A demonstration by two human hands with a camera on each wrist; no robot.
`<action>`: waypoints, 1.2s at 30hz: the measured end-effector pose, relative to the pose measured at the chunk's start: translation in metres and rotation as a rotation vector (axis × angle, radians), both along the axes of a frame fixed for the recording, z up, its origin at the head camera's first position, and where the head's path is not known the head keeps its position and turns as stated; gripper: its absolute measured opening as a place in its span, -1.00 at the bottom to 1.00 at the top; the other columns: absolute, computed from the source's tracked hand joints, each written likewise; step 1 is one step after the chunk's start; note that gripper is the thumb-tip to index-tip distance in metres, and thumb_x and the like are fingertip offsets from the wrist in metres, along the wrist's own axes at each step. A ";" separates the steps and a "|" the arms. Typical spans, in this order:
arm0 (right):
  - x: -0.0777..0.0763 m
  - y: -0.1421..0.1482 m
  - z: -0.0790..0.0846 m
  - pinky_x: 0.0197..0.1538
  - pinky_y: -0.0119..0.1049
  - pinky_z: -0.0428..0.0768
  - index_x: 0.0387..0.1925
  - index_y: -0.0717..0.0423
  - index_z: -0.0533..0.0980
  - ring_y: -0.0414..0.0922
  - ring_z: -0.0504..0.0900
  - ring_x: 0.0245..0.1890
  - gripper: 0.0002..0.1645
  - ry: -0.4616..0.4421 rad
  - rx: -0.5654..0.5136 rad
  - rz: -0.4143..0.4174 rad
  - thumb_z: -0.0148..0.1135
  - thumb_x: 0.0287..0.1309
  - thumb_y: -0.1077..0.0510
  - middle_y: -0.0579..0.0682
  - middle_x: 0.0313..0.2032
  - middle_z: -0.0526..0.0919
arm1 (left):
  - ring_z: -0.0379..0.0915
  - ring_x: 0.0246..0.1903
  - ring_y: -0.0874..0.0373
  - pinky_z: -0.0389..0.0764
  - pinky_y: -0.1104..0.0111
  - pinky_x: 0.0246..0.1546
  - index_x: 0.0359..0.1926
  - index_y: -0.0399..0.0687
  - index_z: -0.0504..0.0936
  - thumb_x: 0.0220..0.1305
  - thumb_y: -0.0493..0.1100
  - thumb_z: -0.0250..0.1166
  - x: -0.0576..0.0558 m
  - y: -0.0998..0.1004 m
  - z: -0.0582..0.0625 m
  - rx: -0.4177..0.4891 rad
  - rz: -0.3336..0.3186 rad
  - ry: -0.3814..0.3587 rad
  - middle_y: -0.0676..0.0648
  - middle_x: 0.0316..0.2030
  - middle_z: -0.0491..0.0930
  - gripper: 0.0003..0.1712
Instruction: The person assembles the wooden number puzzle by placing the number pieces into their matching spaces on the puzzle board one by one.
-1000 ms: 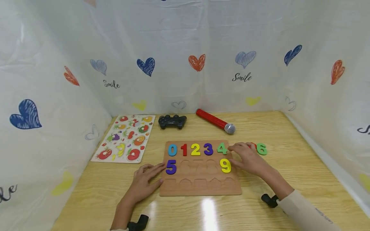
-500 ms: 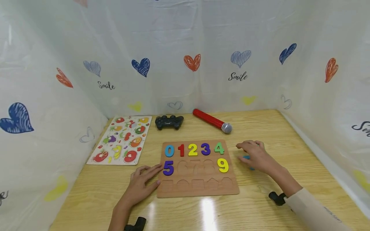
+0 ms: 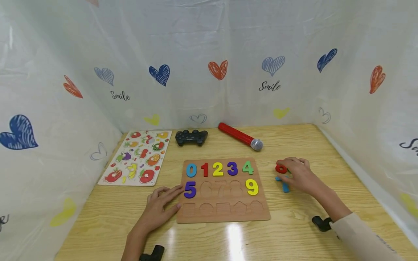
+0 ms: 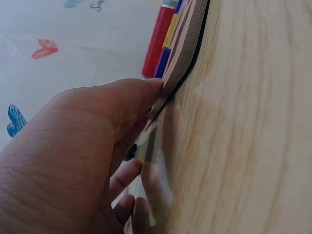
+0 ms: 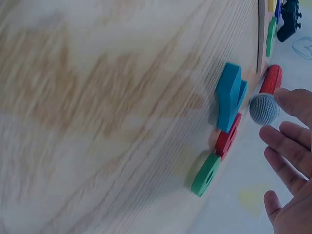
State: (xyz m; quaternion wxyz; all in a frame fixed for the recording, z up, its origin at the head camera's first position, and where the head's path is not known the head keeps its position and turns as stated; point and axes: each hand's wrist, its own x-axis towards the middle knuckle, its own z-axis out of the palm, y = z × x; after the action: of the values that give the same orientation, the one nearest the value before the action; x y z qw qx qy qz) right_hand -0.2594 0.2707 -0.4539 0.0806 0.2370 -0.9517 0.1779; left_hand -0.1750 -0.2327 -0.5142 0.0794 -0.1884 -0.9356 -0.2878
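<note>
A wooden number board (image 3: 225, 214) lies mid-table, with 0, 1, 2, 3 and 4 in its upper row and a purple 5 (image 3: 190, 190) and yellow 9 (image 3: 251, 187) in the middle row. Fingertips of my left hand (image 3: 160, 208) touch the board's left edge, fingers extended. My right hand (image 3: 300, 177) hovers over loose number pieces right of the board, fingers spread and holding nothing. Beneath it are a red 8 (image 3: 280, 167) and a blue 7 (image 3: 285, 187), both partly covered. A green 6 (image 5: 206, 174) shows beside the 8 in the right wrist view.
Behind the board lie a black game controller (image 3: 191, 137) and a red microphone (image 3: 240, 136). A fruit picture board (image 3: 137, 157) sits at the back left. White curtains (image 3: 192, 43) printed with hearts stand around the table's back and sides.
My right hand has moved right, from the board's edge beside the 4 and 9 to above the loose pieces. The red 8 and blue 7 now show more. My left hand stays at the board.
</note>
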 end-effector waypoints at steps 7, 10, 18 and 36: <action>-0.005 0.014 -0.004 0.08 0.38 0.07 0.11 0.29 0.57 0.28 0.41 0.15 -0.47 -0.030 0.014 -0.056 0.45 0.14 0.16 0.24 -0.03 0.67 | 0.18 0.22 0.01 0.08 -0.06 0.06 0.38 0.30 0.49 0.34 0.13 0.32 0.000 0.001 0.002 -0.003 0.008 -0.024 0.23 0.38 0.37 -0.40; -0.008 0.021 -0.007 0.09 0.39 0.06 0.13 0.31 0.56 0.30 0.39 0.15 -0.46 -0.034 0.006 -0.056 0.45 0.14 0.16 0.27 0.00 0.65 | 0.17 0.22 0.01 0.09 -0.05 0.06 0.38 0.31 0.49 0.33 0.14 0.32 -0.001 0.001 0.002 -0.006 0.011 -0.029 0.25 0.38 0.37 -0.40; -0.015 0.034 -0.006 0.07 0.37 0.06 0.16 0.32 0.53 0.31 0.36 0.16 -0.42 -0.039 0.031 -0.065 0.45 0.14 0.16 0.30 0.04 0.61 | 0.17 0.22 0.01 0.08 -0.04 0.05 0.38 0.29 0.50 0.33 0.12 0.33 -0.001 0.001 0.004 0.009 0.013 -0.026 0.23 0.37 0.38 -0.40; -0.025 0.060 -0.019 0.08 0.39 0.04 0.28 0.36 0.40 0.35 0.27 0.24 -0.22 -0.126 0.061 -0.091 0.46 0.11 0.08 0.42 0.16 0.49 | 0.19 0.24 -0.01 0.11 -0.05 0.03 0.37 0.29 0.51 0.33 0.11 0.33 0.000 0.001 0.001 0.001 -0.002 -0.012 0.20 0.37 0.39 -0.40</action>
State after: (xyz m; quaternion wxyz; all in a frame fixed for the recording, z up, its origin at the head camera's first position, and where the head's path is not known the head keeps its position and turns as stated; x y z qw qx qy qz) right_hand -0.2841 0.3309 -0.4725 0.0213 0.1842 -0.9696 0.1595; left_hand -0.1754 -0.2314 -0.5136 0.0735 -0.1875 -0.9357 -0.2897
